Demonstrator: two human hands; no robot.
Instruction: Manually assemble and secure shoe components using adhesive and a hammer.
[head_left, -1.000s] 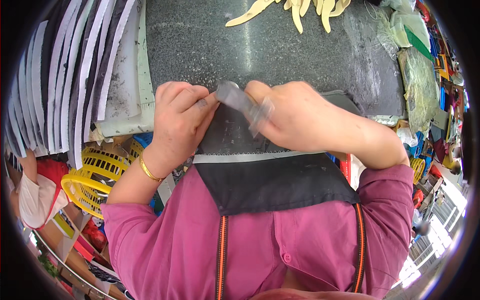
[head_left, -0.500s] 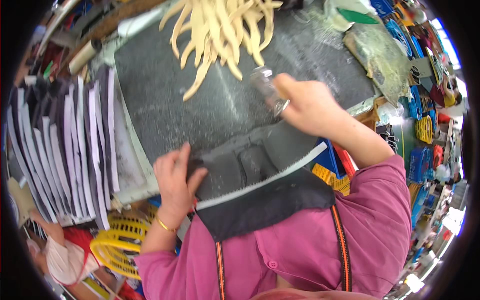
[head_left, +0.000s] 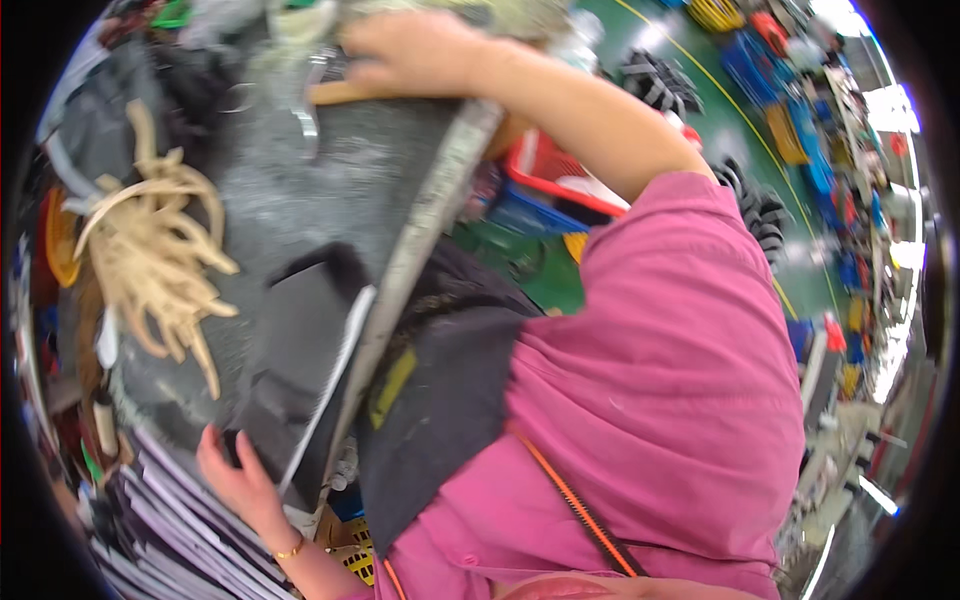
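My right hand (head_left: 415,55) is at the far side of the work surface, blurred by motion. Its fingers are closed round the wooden handle of a hammer (head_left: 342,93), whose shiny metal head is smeared. My left hand (head_left: 240,480) is open, thumb and fingers apart, at the near left end of a dark grey sheet piece (head_left: 290,345). Whether its fingertips touch the piece I cannot tell. A white toothed strip (head_left: 335,365) runs along the side of that piece toward me. Left of it lies a bunch of cream-coloured strips (head_left: 160,260).
Stacked dark and white strips (head_left: 180,520) stand beside my left forearm. The pale table edge (head_left: 425,215) runs between the work surface and my dark apron (head_left: 430,370). Red and blue crates (head_left: 560,180) stand beyond it on the green floor (head_left: 690,75).
My view has turned, so the table now lies to the left. My right arm has stretched far out with the hammer, away from the grey piece. My left hand stays beside the piece's end.
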